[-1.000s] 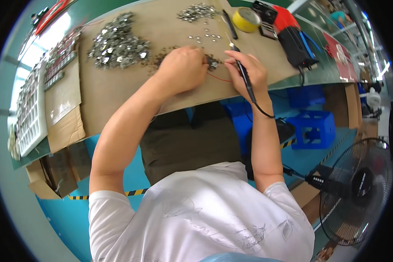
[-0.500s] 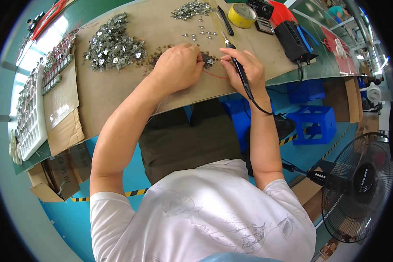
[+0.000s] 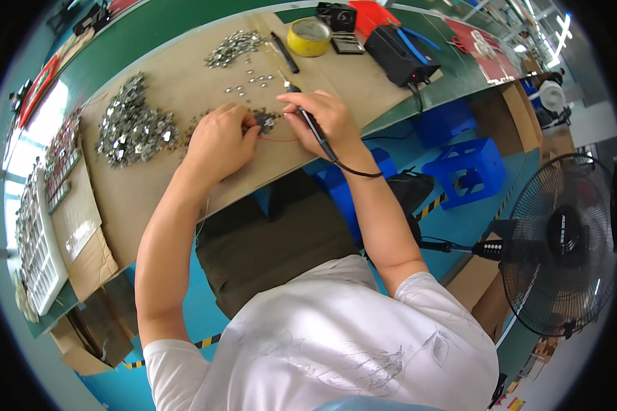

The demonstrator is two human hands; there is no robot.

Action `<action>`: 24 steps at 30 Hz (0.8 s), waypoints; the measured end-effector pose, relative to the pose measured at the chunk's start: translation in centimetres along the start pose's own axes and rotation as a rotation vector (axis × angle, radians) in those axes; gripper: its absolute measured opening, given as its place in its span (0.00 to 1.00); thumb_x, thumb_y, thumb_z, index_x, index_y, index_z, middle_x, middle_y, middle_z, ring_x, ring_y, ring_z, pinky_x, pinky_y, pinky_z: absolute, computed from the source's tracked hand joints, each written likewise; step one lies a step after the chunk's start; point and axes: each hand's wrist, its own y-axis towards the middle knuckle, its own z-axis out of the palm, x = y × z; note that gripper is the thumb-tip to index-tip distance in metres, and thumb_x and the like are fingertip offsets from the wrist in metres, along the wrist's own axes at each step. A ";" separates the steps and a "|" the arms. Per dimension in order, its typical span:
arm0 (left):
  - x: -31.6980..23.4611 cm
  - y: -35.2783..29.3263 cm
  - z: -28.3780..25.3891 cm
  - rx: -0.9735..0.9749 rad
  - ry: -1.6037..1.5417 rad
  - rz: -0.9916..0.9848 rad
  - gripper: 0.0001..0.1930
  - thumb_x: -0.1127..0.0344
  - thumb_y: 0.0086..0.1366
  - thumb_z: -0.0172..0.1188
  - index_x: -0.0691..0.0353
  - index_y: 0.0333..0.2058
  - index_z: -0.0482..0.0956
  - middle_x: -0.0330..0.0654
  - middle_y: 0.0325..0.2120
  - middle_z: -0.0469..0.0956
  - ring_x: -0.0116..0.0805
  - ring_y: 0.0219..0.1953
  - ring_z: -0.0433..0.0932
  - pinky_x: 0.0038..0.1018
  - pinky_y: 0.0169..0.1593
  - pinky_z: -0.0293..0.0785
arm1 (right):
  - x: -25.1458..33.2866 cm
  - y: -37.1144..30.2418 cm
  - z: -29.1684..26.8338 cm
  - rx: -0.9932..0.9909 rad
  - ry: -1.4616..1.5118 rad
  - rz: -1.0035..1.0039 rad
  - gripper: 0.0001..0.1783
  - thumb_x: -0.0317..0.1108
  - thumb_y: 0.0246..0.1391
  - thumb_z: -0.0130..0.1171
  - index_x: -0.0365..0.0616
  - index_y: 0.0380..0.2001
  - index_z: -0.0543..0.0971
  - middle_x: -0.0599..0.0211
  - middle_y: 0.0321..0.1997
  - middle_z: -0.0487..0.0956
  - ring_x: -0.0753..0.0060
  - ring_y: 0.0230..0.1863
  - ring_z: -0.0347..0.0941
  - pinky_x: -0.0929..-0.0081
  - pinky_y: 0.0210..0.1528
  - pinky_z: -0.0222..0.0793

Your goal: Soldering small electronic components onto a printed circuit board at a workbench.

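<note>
My right hand [image 3: 330, 122] is closed around a black-handled soldering iron [image 3: 312, 126], its tip pointing away over the board. The iron's cord runs back past my wrist. My left hand [image 3: 219, 142] rests on the brown work surface with thumb and fingers pinched together; what they hold is hidden. Beside its fingertips lies a small dark heap of parts [image 3: 266, 123]. A thin red wire [image 3: 278, 140] stretches between the two hands. Beyond them are several loose shiny metal pieces [image 3: 252, 79] and a small silvery pile [image 3: 233, 49]. Further left sits a larger pile of metal parts [image 3: 131, 127].
At the back are a black pen [image 3: 285, 53], a yellow tape roll [image 3: 309, 38] and a black box [image 3: 402, 56]. A white tray of parts [image 3: 42, 240] stands far left. Blue stools [image 3: 467, 171] and a fan [image 3: 562, 236] are at the right.
The view has turned, so the table and its contents sit further left and tilted. Both hands keep nearly the same place over the work, the right still gripping the soldering iron.
</note>
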 end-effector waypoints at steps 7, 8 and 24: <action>0.6 0.3 -0.5 0.012 0.025 0.000 0.08 0.67 0.60 0.65 0.67 0.33 0.82 0.52 0.33 0.81 0.54 0.37 0.81 0.42 0.44 0.76 | -0.4 0.2 -0.2 0.037 0.082 -0.003 0.21 0.19 0.45 0.67 0.45 0.46 0.83 0.66 0.33 0.85 0.60 0.34 0.81 0.67 0.40 0.76; 0.9 0.4 -0.7 0.000 0.027 0.025 0.09 0.67 0.60 0.65 0.67 0.33 0.82 0.52 0.33 0.82 0.54 0.37 0.81 0.42 0.43 0.76 | -0.5 0.2 -0.3 0.043 0.100 -0.006 0.22 0.19 0.46 0.68 0.45 0.47 0.83 0.65 0.33 0.85 0.60 0.34 0.81 0.68 0.40 0.76; 2.8 0.3 -3.4 -0.066 0.130 -0.010 0.10 0.67 0.61 0.68 0.68 0.36 0.81 0.51 0.27 0.82 0.49 0.32 0.82 0.40 0.41 0.78 | 0.1 1.0 0.2 0.060 0.043 0.023 0.18 0.23 0.51 0.69 0.47 0.46 0.83 0.65 0.32 0.85 0.60 0.32 0.78 0.67 0.37 0.74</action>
